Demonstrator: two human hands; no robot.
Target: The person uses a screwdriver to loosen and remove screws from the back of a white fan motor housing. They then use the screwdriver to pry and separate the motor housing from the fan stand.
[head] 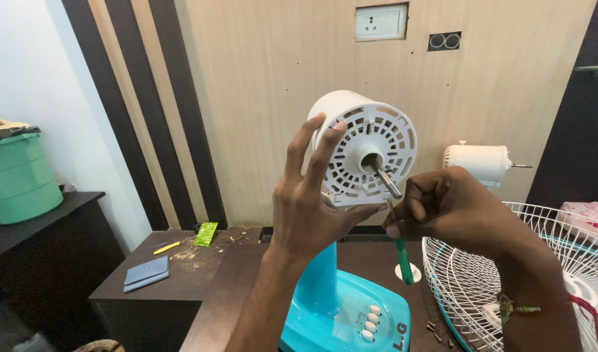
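The right hand (452, 212) sits nearest the camera, fingers closed on a green-handled screwdriver (402, 257), its thin blade angled up to the lower face of the white motor housing (367, 150). A red thread band (576, 303) circles that wrist. The left hand (312, 195) is clamped around the housing's left side, fingers spread up over the rim and thumb under the lower edge, steadying it. The housing stands on a turquoise fan stand (341, 306), and its bare steel shaft (385, 179) juts out toward the camera.

As for progress, the fan looks well stripped: no blade or guard sits on the shaft, and a white wire grille (481, 287) lies flat on the table (240, 274) to the right. The housing is still on its stand with the front plate on, so by my reading the front screws are the work in hand. A few small loose screws (434, 327) lie by the base.

Counts: two hands, one screwdriver, one grille in full view, four white buttons (370, 322) on the base. A second white motor (478, 161) stands behind, making two motors. Further left, a lower cabinet (181, 274) holds one yellow tool (170, 247), one green packet (206, 233) and one blue-grey wallet (146, 272). One green bin (18, 179) stands far left, and one wall socket (381, 22) above.
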